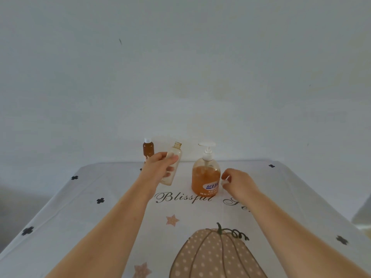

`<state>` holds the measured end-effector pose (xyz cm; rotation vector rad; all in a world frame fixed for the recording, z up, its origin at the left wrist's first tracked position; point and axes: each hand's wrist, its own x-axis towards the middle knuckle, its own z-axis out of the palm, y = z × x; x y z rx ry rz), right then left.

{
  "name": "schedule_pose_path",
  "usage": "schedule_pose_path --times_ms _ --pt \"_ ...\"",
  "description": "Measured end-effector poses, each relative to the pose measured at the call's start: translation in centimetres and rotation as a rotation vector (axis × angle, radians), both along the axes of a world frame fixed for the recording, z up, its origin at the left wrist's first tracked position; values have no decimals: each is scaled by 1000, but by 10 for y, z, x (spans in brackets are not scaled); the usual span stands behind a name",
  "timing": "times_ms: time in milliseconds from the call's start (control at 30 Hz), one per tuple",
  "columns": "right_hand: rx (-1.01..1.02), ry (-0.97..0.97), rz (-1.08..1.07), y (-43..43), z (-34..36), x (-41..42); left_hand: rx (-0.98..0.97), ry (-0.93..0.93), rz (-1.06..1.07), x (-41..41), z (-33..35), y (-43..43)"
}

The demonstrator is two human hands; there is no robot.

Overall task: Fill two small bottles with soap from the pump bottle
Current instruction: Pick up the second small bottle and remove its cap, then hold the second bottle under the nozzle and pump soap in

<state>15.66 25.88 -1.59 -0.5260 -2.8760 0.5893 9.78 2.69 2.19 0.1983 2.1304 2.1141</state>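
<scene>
My left hand (160, 167) grips a small clear bottle (175, 157), uncapped, apparently empty, tilted slightly right and lifted off the table. Behind it at the far edge stands a second small bottle (148, 148), filled with amber soap and closed with a white cap. The pump bottle (206, 173), with a white pump head and orange soap about two thirds up, stands to the right of the held bottle. My right hand (237, 182) hovers low just right of the pump bottle, its fingers pinching a small white cap (224, 181).
The table wears a white cloth (80, 217) printed with black clovers, stars, script lettering and a dotted pumpkin (212, 255) near me. A plain pale wall rises directly behind the far table edge.
</scene>
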Motion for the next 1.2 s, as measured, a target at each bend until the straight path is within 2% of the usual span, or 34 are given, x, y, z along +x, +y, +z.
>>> schedule_pose_path --times_ms 233,400,567,1100,1200 --pt "22 -109 31 1 -11 2 -1 -95 -94 5 -11 8" --pt "-205 29 62 -7 1 2 4 -117 -138 12 -12 17" --pt "-355 33 105 -19 7 -3 20 -135 -160 14 -17 23" --pt "-402 17 127 -40 13 -39 -6 -69 -92 -13 -13 7" --pt "-416 158 20 -39 35 -47 -44 5 -83 -19 -11 2"
